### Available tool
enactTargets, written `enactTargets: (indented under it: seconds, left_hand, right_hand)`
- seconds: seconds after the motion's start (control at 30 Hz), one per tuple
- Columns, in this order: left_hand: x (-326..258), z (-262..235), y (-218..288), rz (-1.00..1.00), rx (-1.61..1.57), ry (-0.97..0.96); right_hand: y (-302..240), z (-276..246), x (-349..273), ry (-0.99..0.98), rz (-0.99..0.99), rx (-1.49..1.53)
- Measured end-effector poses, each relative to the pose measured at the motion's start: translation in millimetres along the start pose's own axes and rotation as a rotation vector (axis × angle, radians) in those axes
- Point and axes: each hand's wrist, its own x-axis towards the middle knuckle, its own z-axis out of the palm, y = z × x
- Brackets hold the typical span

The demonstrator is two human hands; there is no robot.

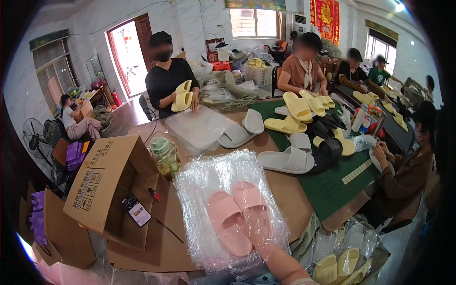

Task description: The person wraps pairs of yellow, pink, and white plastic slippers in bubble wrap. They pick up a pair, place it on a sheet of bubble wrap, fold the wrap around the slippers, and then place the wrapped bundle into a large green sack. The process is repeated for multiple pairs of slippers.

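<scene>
A pair of pink slippers lies on a stack of clear plastic bags [197,183] at the near middle of the table, toes pointing away from me. My right hand [257,221] reaches in from the lower edge and grips the right pink slipper [248,193] near its strap; its fingertips are partly hidden. Beside it, the left pink slipper [223,209] lies at a slight angle. Shiny film surrounds the pair, and I cannot tell how far they are inside a bag. My left hand is out of view.
An open cardboard box [102,183] with a phone [137,211] stands left, beside a lidded jar [164,156]. Grey slippers [287,160] and yellow slippers [298,107] lie beyond. Bagged slippers [349,260] sit lower right. Co-workers sit or stand around; one holds yellow slippers [182,97].
</scene>
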Motion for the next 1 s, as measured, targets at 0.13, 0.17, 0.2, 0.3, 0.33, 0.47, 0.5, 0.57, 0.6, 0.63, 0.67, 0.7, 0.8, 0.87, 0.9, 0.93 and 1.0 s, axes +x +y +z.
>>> enactTargets:
  seconds: [0.13, 0.17, 0.2, 0.3, 0.33, 0.47, 0.5, 0.57, 0.6, 0.63, 0.67, 0.7, 0.8, 0.87, 0.9, 0.93, 1.0]
  left_hand:
    - [1.2, 1.3, 0.5, -0.005, 0.001, 0.0]
    - [2.2, 1.8, 1.7, -0.006, -0.001, -0.001]
    - [1.4, 2.7, 0.9, -0.008, 0.003, -0.001]
    - [-0.9, 3.6, -0.1, -0.018, 0.007, 0.0]
    - [-0.7, 2.9, -0.2, -0.019, 0.009, 0.003]
    - [-1.8, 2.4, -0.6, -0.02, 0.012, -0.007]
    - [-1.6, 2.5, -1.9, -0.024, 0.02, -0.007]
    - [-1.2, 1.6, -1.4, -0.023, 0.016, -0.008]
    - [-1.8, 1.7, -1.2, -0.021, 0.007, -0.004]
    - [-3.5, 0.9, -2.3, -0.024, 0.01, -0.005]
    - [-3.6, 1.8, -2.3, -0.027, 0.005, -0.005]
    - [-3.6, 1.1, -2.3, -0.026, 0.004, -0.005]
    - [-4.5, 0.8, -3.5, -0.025, -0.001, -0.008]
    - [-4.8, 0.5, -3.5, -0.024, -0.004, -0.006]
    - [-4.0, -0.2, -3.6, -0.024, -0.005, -0.01]
    - [-5.0, 0.1, -4.2, -0.023, -0.005, -0.013]
    - [-7.4, 1.1, -6.0, -0.021, -0.003, -0.013]
  right_hand:
    - [2.3, -1.0, -2.6, -0.023, -0.003, -0.008]
    - [2.6, -1.5, -3.5, -0.026, -0.006, -0.008]
    - [2.7, -1.5, -4.2, -0.03, -0.005, -0.006]
    - [3.0, -3.1, -7.3, -0.046, -0.014, -0.007]
    - [3.2, -3.3, -5.8, -0.049, -0.016, -0.006]
    - [2.9, -3.3, -3.8, -0.061, -0.023, -0.009]
    - [2.9, -4.4, -4.2, -0.065, -0.025, -0.01]
    - [2.2, -4.1, -3.6, -0.072, -0.03, -0.01]
    - [2.4, -3.9, -3.2, -0.073, -0.031, -0.015]
    - [1.7, -4.7, -5.2, -0.079, -0.031, -0.013]
    - [1.7, -4.7, -5.2, -0.084, -0.034, -0.017]
    - [1.8, -5.0, -5.3, -0.088, -0.035, -0.019]
    - [1.2, -4.5, -5.4, -0.095, -0.04, -0.021]
    - [2.2, -5.4, -4.9, -0.1, -0.04, -0.027]
    - [2.7, -6.1, -4.9, -0.102, -0.039, -0.029]
    - [4.0, -6.9, -5.0, -0.104, -0.037, -0.032]
    - [5.3, -8.1, -6.8, -0.107, -0.04, -0.029]
